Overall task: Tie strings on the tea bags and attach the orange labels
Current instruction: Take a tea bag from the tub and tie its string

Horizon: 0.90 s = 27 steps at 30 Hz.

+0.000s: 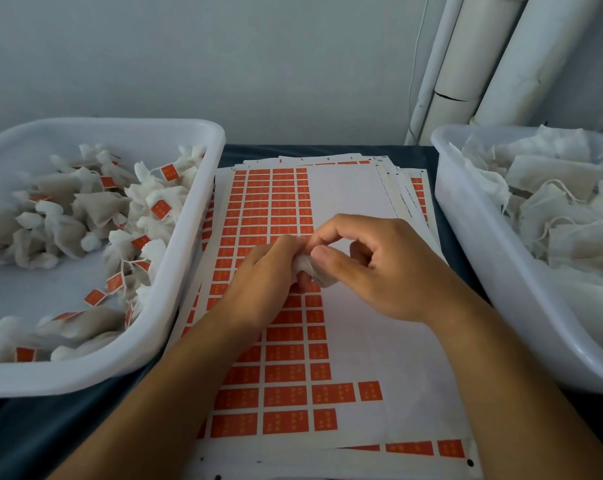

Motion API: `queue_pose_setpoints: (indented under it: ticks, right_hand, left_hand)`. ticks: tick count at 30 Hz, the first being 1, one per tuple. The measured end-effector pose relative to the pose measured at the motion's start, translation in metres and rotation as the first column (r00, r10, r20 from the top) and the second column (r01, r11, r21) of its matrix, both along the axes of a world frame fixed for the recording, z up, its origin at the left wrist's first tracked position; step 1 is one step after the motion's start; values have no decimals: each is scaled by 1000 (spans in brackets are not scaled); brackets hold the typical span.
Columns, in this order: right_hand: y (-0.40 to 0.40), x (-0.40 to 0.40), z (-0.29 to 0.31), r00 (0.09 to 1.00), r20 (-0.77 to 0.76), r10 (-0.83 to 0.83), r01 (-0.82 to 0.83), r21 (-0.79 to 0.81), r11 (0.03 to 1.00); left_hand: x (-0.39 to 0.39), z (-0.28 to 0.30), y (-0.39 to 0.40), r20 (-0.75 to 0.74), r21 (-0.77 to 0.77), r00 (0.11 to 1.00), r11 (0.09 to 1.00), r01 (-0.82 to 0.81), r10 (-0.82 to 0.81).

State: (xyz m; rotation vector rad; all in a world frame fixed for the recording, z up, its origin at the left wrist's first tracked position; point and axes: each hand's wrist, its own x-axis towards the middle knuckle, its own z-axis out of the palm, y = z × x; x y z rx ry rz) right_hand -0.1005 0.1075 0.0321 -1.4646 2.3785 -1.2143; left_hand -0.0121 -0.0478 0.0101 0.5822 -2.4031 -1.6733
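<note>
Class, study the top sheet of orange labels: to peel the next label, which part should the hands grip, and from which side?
Likely a corner of the label ending its row on the top sheet, approached from the right: bare backing lies beside it, so that edge is free.

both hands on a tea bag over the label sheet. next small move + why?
Probably finish cinching the tea bag: both the left hand and right hand pinch its bunched top, and no label shows on it yet. Peeling an orange label from the sheet underneath would likely follow.
</note>
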Motion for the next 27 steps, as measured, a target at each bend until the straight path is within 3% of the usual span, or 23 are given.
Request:
queue_pose_setpoints:
  ticks: [17, 24, 27]
  right_hand:
    - [-4, 2, -6, 987, -163, -13, 30, 101, 994]
    - [-1, -5, -9, 995, -87, -49, 56, 74, 996]
    - [-3, -5, -9, 994, -73, -76, 80, 58, 995]
  left_hand:
    - [-3, -4, -1, 32, 99, 986, 981, -165, 163]
    - [-3, -4, -3, 63, 207, 990, 968, -140, 130]
    - [-4, -5, -2, 68, 139, 989, 981, -137, 128]
